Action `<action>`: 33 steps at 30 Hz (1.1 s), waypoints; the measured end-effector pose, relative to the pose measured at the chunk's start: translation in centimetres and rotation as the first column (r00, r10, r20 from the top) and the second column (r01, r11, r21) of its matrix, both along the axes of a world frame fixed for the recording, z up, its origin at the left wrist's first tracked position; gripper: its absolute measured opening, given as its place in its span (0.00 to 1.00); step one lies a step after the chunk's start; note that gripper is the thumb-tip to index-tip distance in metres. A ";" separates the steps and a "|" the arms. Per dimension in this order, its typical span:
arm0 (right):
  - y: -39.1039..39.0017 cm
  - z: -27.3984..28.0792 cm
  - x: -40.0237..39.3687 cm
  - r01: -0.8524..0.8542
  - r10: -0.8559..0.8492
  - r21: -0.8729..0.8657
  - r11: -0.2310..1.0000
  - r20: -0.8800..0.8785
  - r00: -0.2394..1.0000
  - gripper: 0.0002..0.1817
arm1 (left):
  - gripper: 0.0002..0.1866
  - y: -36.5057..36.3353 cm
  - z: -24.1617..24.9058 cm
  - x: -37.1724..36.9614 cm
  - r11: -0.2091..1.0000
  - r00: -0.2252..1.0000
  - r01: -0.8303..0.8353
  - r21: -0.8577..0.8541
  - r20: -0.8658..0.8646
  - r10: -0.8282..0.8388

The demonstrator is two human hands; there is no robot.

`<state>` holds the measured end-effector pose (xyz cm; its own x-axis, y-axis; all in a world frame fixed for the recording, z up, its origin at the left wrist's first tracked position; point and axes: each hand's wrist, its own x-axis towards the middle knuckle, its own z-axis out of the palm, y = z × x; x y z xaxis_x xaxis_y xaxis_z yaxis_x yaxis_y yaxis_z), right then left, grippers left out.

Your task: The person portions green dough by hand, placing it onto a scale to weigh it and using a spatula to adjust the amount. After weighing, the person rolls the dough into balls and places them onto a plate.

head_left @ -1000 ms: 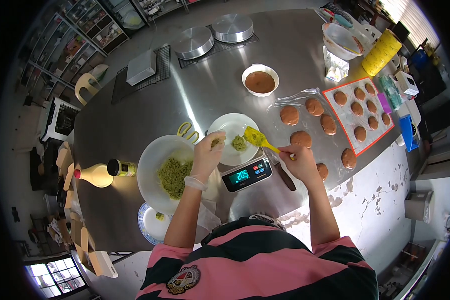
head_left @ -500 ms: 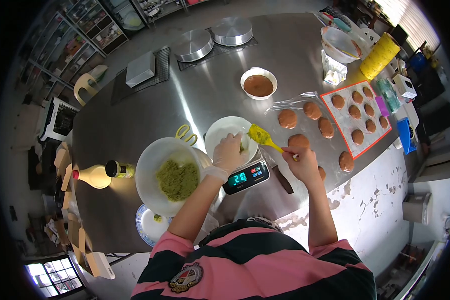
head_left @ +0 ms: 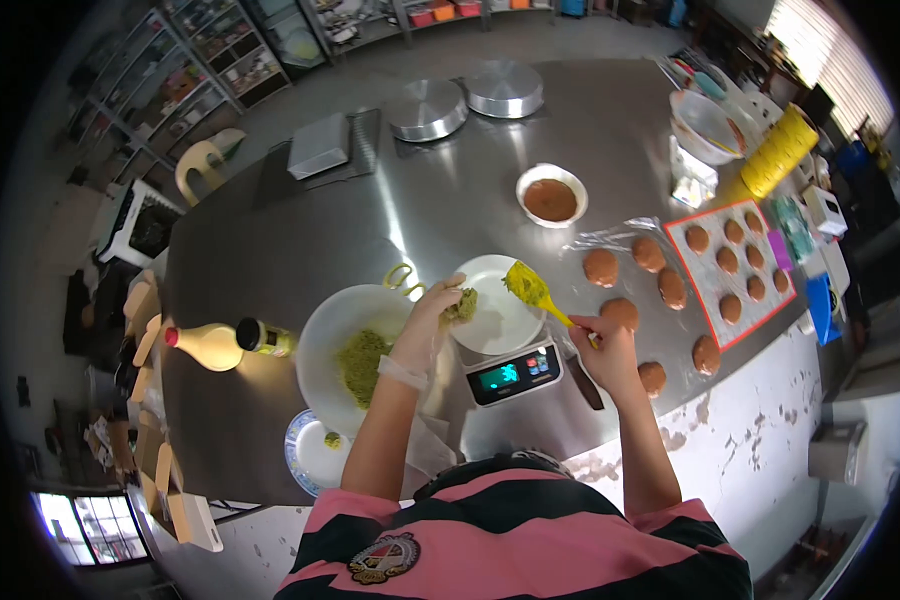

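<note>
In the head view, the gloved left hand, fingers clamped on a green clump, is lifting it to the left edge of the white bowl, apparently unloading the scale, whose reading is blurring, while the right hand is gripping a yellow spatula.

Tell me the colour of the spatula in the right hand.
The spatula is yellow, clearest in the head view.

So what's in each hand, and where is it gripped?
The right hand grips the yellow spatula by its handle; the gloved left hand holds a clump of green mixture, its gripped side hidden.
</note>
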<state>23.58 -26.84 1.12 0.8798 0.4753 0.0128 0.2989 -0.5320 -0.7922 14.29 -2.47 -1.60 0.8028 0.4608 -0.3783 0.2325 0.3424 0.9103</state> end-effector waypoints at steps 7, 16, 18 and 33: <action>7.9 -0.4 -6.8 -0.314 0.296 0.231 0.921 0.113 0.949 0.11 | 0.22 3.5 1.0 -9.3 0.561 0.791 -0.071 -0.825 0.296 0.535; 12.4 -2.7 -14.0 -0.553 0.508 -0.058 0.831 0.483 0.713 0.21 | 0.19 4.2 -1.0 -14.5 0.403 0.600 -0.305 -0.863 0.155 0.785; 12.4 -2.3 -14.8 -0.597 0.597 -0.160 0.786 0.445 0.667 0.21 | 0.19 4.7 -1.4 -14.9 0.379 0.588 -0.335 -0.863 0.123 0.800; 13.6 -0.7 -14.9 -0.518 0.455 0.060 0.853 0.401 0.795 0.17 | 0.26 5.0 0.1 -14.7 0.467 0.633 -0.205 -0.860 0.247 0.734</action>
